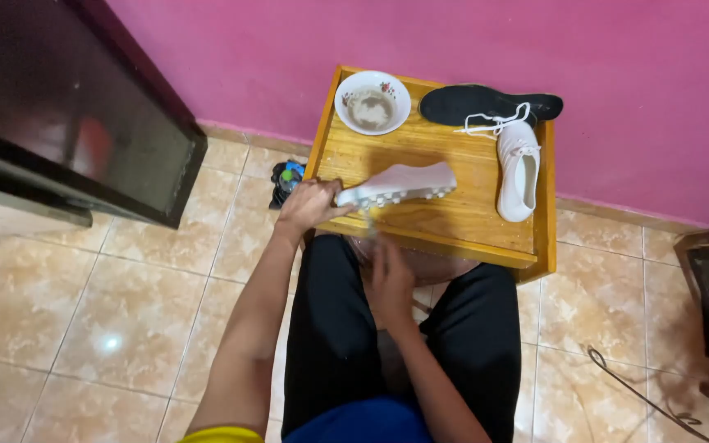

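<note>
**Ana:** Right, what can't we see? The right hand (391,277) is smeared with motion, so I cannot tell whether its grip is apart or together. Something thin and pale sits just above it, near the table (445,223) edge, too blurred to name.

**Ben:** Agreed. Both forearms run off the bottom of the frame, and the lap in black trousers (330,328) hides the floor under the table's front edge. There's a small dark thing (286,182) with green and blue spots on the tiles beside the table, half tucked behind it, and I can't make it out either.

**Ana:** Now the left hand (312,205). Its grip is clamped on the near end of the white shoe (398,184), fingers wrapped round the end.

**Ben:** And that shoe is tipped on its side at the front left of the table, studded sole facing the person, its far end pointing right, away from the left hand. The right hand is below it, just off the table edge, near but apart from it.

**Ana:** Further back, a second white shoe (519,169) lies on the right, laces (494,123) trailing onto a black insole (486,102). A bowl (372,102) with murky liquid stands back left.
</note>
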